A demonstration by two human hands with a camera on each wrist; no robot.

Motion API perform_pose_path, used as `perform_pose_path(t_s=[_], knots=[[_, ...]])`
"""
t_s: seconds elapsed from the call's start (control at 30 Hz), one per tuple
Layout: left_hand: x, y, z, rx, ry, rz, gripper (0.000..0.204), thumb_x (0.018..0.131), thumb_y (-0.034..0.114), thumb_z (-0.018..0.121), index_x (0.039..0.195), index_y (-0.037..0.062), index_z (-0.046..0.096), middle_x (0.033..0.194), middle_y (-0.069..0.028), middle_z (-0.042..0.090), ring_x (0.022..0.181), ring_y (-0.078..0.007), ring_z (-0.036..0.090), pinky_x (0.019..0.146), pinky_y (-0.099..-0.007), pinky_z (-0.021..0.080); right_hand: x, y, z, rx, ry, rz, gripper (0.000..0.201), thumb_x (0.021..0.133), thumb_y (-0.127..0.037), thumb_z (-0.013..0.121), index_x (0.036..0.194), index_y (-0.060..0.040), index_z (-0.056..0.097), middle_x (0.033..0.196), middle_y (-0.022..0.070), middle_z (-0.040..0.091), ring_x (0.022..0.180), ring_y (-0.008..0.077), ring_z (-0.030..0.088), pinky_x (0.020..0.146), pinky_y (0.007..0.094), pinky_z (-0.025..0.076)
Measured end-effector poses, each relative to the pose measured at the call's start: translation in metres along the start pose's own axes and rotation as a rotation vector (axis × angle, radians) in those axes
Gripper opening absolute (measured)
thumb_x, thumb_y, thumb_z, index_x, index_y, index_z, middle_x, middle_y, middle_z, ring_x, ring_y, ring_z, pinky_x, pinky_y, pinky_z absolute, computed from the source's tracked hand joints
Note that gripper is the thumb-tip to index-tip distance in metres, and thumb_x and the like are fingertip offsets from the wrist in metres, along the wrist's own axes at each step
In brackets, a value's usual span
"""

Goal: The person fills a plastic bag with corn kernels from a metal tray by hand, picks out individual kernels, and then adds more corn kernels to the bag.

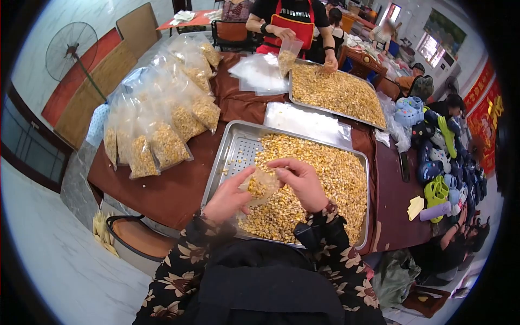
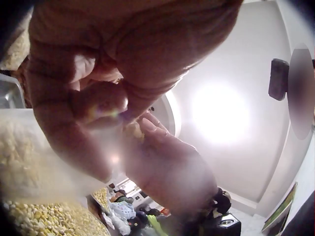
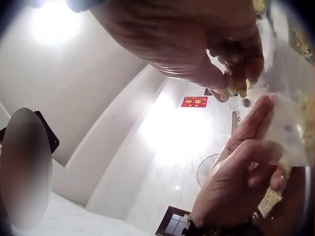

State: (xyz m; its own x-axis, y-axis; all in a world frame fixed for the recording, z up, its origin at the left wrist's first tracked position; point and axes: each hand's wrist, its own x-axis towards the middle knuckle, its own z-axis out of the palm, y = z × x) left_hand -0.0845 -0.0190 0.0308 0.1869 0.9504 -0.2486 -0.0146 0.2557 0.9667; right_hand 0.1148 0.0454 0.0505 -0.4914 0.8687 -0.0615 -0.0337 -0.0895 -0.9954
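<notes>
Over a perforated metal tray [image 1: 241, 148] spread with yellow corn kernels [image 1: 325, 184], both hands work at a small clear plastic bag [image 1: 262, 185]. My left hand [image 1: 225, 199] holds the bag at its mouth between thumb and fingers; some kernels lie inside it. At the bag's opening is my right hand [image 1: 304, 185]. In the right wrist view, its thumb and fingertips pinch a few corn kernels [image 3: 240, 91] just above the left fingers [image 3: 246, 123]. The left wrist view shows the cloudy bag [image 2: 44, 152] hanging beside the left hand [image 2: 98, 98].
Filled bags of kernels [image 1: 168, 143] are heaped on the table's left side. Flat empty bags [image 1: 309, 123] lie behind the tray. Across the table a person in a red apron [image 1: 292, 27] handles another bag by a second tray [image 1: 374, 120]. Several clogs [image 1: 436, 189] pile up at right.
</notes>
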Motion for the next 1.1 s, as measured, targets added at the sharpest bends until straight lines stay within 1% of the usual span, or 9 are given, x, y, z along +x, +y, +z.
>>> perform_pose_path(t_s=[0.2,0.4,0.53,0.6,0.67,0.7,0.87,1.0,1.1], knots=[[0.001,0.001,0.003,0.041,-0.024,-0.007,0.066,0.083,-0.002,0.045,0.147,0.0035,0.029,0.094,-0.0067,0.064,0.059,-0.0093,0.060,0.055,-0.0226,0.051,-0.005,0.009,-0.012,0.138,0.101,0.004,0.022,0.091,-0.008,0.058,0.110,-0.0001,0.065,0.095,0.0027,0.065,0.074,0.0077,0.056,0.070,0.0218,0.047],[0.002,0.007,0.007,0.072,-0.017,-0.019,0.066,0.083,-0.001,0.045,0.147,0.0038,0.029,0.084,-0.0041,0.062,0.058,-0.0094,0.060,0.054,-0.0225,0.049,-0.004,0.020,-0.001,-0.341,0.059,-0.215,0.021,0.091,-0.007,0.057,0.108,-0.0022,0.068,0.092,0.0007,0.064,0.075,0.0063,0.056,0.065,0.0218,0.046],[-0.001,0.006,0.002,0.020,-0.004,-0.043,0.066,0.083,-0.001,0.045,0.147,0.0038,0.029,0.075,-0.0009,0.058,0.057,-0.0086,0.059,0.055,-0.0222,0.049,0.004,0.032,-0.036,-0.206,0.173,0.029,0.022,0.091,-0.009,0.057,0.108,-0.0027,0.068,0.091,0.0002,0.065,0.077,0.0061,0.057,0.066,0.0208,0.047],[-0.002,0.004,0.001,0.011,-0.005,-0.048,0.066,0.083,-0.001,0.045,0.147,0.0038,0.029,0.072,0.0000,0.056,0.056,-0.0083,0.058,0.055,-0.0222,0.049,0.015,0.071,-0.059,-0.311,0.214,-0.007,0.024,0.088,-0.014,0.060,0.110,-0.0057,0.068,0.100,0.0054,0.066,0.083,0.0145,0.061,0.073,0.0264,0.050],[0.001,0.003,0.002,0.015,0.000,-0.046,0.066,0.083,-0.001,0.044,0.147,0.0037,0.028,0.070,0.0009,0.054,0.055,-0.0077,0.056,0.055,-0.0223,0.050,0.019,0.104,-0.072,-1.148,0.190,-0.188,0.033,0.083,-0.022,0.066,0.113,-0.0103,0.067,0.115,0.0130,0.063,0.096,0.0266,0.062,0.084,0.0365,0.050],[0.001,0.003,0.003,0.017,-0.005,-0.045,0.066,0.083,-0.001,0.044,0.147,0.0037,0.028,0.070,0.0009,0.054,0.055,-0.0077,0.056,0.055,-0.0223,0.050,0.018,0.107,-0.067,-1.179,0.144,-0.025,0.046,0.076,-0.029,0.071,0.120,-0.0157,0.063,0.133,0.0172,0.051,0.116,0.0353,0.052,0.097,0.0469,0.043],[0.003,0.001,0.004,0.025,-0.006,-0.028,0.067,0.083,-0.001,0.044,0.148,0.0038,0.028,0.071,0.0012,0.054,0.055,-0.0070,0.055,0.055,-0.0228,0.050,0.019,0.120,-0.043,-1.289,0.034,0.029,0.054,0.073,-0.030,0.073,0.124,-0.0191,0.058,0.143,0.0146,0.038,0.129,0.0361,0.035,0.103,0.0545,0.032],[-0.001,0.004,0.000,0.022,-0.006,-0.054,0.067,0.084,-0.001,0.044,0.148,0.0040,0.028,0.071,0.0012,0.053,0.055,-0.0067,0.055,0.055,-0.0225,0.050,0.001,0.114,-0.029,-1.386,0.031,-0.074,0.043,0.074,-0.022,0.071,0.116,-0.0169,0.061,0.130,0.0131,0.047,0.122,0.0343,0.043,0.095,0.0519,0.040],[-0.003,0.003,-0.001,0.006,0.000,-0.058,0.066,0.084,0.000,0.044,0.148,0.0045,0.028,0.070,0.0016,0.053,0.055,-0.0071,0.055,0.055,-0.0218,0.049,-0.013,0.122,-0.043,-1.203,0.068,-0.143,0.017,0.075,-0.006,0.060,0.092,-0.0097,0.063,0.094,0.0137,0.055,0.091,0.0342,0.053,0.079,0.0429,0.045]])
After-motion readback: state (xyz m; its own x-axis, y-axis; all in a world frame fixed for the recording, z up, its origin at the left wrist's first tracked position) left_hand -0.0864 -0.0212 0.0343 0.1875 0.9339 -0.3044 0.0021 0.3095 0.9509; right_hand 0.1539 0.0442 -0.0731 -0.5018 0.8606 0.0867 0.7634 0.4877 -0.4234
